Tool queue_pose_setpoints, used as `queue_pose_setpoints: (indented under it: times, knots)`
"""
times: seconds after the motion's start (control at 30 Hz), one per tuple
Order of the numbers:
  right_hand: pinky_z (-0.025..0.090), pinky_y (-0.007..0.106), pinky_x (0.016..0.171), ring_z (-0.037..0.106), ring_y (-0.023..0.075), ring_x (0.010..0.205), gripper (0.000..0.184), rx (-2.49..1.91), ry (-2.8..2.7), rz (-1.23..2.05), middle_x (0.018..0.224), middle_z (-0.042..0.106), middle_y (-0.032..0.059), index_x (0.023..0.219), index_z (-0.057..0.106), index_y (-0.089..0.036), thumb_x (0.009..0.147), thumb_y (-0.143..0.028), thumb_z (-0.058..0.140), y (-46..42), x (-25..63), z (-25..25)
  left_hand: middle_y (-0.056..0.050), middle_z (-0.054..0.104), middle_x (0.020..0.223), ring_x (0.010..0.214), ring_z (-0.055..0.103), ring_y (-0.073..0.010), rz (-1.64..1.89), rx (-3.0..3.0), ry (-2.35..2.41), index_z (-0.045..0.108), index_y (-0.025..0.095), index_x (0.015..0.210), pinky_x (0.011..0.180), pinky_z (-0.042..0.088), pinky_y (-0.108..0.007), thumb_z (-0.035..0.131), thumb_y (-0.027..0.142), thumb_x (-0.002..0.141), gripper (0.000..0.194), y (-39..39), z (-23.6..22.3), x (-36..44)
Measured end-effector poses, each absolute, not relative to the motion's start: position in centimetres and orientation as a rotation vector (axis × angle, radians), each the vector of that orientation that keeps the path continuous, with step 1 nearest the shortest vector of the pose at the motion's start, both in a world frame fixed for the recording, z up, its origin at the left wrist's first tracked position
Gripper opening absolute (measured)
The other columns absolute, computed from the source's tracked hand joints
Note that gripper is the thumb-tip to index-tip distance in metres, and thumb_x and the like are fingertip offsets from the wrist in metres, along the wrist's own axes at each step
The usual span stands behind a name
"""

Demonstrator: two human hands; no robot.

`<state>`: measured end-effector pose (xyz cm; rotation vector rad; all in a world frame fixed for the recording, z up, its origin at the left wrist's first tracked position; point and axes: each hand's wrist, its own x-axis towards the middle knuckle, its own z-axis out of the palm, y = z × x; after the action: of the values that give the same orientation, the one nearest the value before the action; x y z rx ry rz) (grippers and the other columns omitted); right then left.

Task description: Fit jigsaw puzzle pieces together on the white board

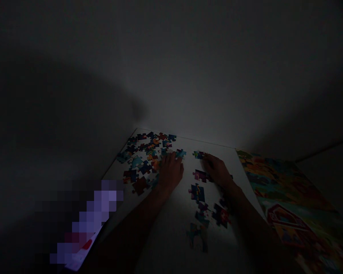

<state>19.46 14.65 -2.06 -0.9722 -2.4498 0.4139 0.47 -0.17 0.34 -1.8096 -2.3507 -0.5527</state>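
Note:
The scene is very dark. A white board [174, 228] lies in front of me with loose jigsaw pieces on it. My left hand [170, 171] rests palm down at the right edge of a heap of several pieces [144, 154], fingertips near a blue piece [180, 153]. My right hand [217, 169] lies palm down too, its fingertips by a small piece [199, 155]. Beside that hand lies a purple piece [200, 176]; more pieces [208, 211] sit along my right forearm. I cannot make out how the fingers are set.
A colourful picture sheet or box lid [288, 205] lies to the right of the board. A blurred purple patch [85, 224] sits at the lower left. A plain dim wall rises behind the board.

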Motion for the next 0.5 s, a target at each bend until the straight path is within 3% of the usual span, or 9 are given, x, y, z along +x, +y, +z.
queue_pose_setpoints:
  times: [0.13, 0.3, 0.5]
  knots:
    - [0.047, 0.048, 0.106, 0.063, 0.0301, 0.119, 0.032, -0.947, -2.400, 0.484, 0.130, 0.067, 0.0136, 0.106, 0.071, -0.019, 0.092, -0.034, 0.047, 14.5, 19.4, -2.2, -0.011, 0.061, 0.134, 0.125, 0.057, -0.0249, -0.662, -1.994, -2.202, 0.064, 0.020, 0.123, 0.113, 0.041, -0.044, 0.046, 0.024, 0.099, 0.030, -0.2, 0.4, 0.8]
    - [0.049, 0.049, 0.103, 0.065, 0.0308, 0.116, 0.033, -0.979, -2.328, 0.580, 0.125, 0.069, 0.0140, 0.109, 0.070, -0.019, 0.089, -0.036, 0.050, 14.5, 19.5, -2.3, -0.005, 0.065, 0.128, 0.121, 0.060, -0.0212, -0.703, -2.309, -1.934, 0.067, 0.024, 0.117, 0.107, 0.046, -0.041, 0.050, 0.024, 0.098, 0.025, -0.4, 0.2, 1.5]
    - [0.051, 0.044, 0.098, 0.067, 0.0286, 0.109, 0.034, -0.971, -2.341, 0.591, 0.119, 0.071, 0.0132, 0.113, 0.067, -0.019, 0.090, -0.036, 0.048, 14.3, 19.6, -2.1, -0.008, 0.066, 0.126, 0.118, 0.060, -0.0237, -0.691, -2.049, -2.128, 0.065, 0.021, 0.119, 0.107, 0.045, -0.043, 0.049, 0.022, 0.097, 0.027, -0.4, 0.4, 1.4]
